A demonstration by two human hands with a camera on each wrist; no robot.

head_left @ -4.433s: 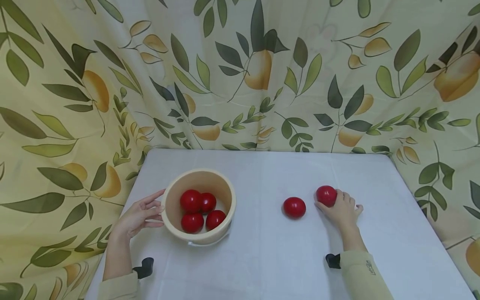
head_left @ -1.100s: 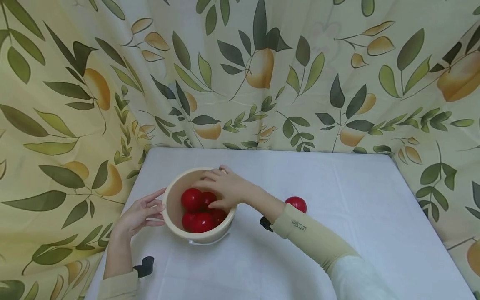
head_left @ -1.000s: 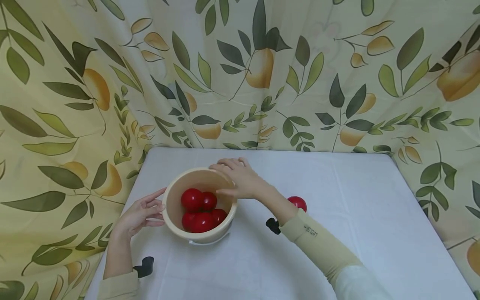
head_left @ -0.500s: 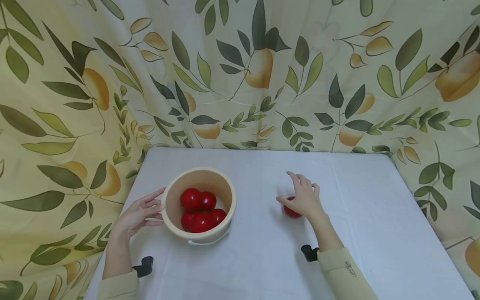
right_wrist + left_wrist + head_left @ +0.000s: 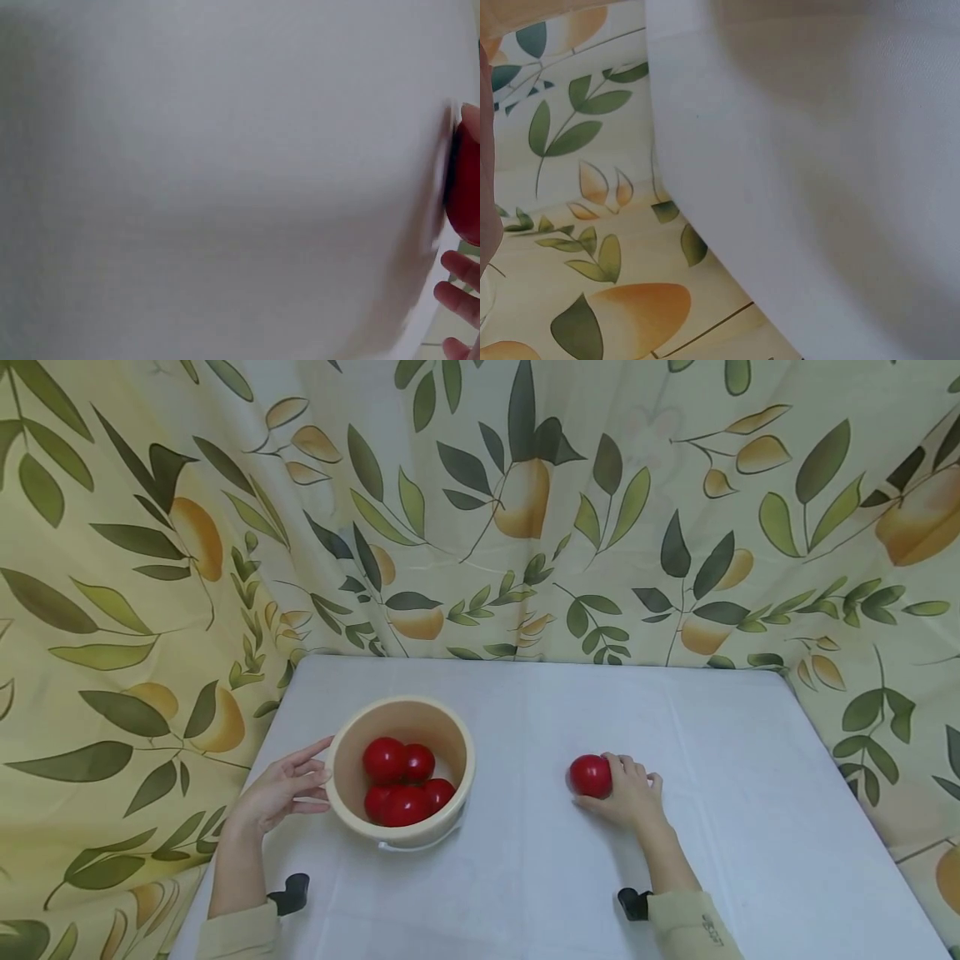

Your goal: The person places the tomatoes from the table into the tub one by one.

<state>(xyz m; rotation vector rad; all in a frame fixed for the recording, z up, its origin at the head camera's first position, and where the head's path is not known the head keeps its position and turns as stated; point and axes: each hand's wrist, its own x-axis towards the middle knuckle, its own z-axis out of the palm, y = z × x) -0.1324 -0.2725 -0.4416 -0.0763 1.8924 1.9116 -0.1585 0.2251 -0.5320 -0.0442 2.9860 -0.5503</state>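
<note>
On the right half of the table lies a glossy red ball (image 5: 590, 776), about apple-sized, its exact kind not clear. My right hand (image 5: 628, 793) grips it from the right, thumb on the near side and fingers on the far side. In the right wrist view the red ball (image 5: 466, 187) shows at the right edge, with fingertips (image 5: 456, 296) beside it. A cream bucket (image 5: 348, 814) stands to the left, with several similar red balls (image 5: 405, 806) inside. My left hand (image 5: 281, 793) touches the bucket's left side with loosely extended fingers; its contact is out of the left wrist view.
The white-covered table (image 5: 517, 893) ends at a back edge in front of a leaf-and-fruit patterned curtain (image 5: 480, 602). A thin white handle (image 5: 423, 845) hangs on the bucket's near side. Black wrist mounts (image 5: 635, 903) stick out from both sleeves.
Over the last seconds my right hand took another red ball to the bucket, let it go inside, moved back right and closed round the ball on the table. My left hand stayed put.
</note>
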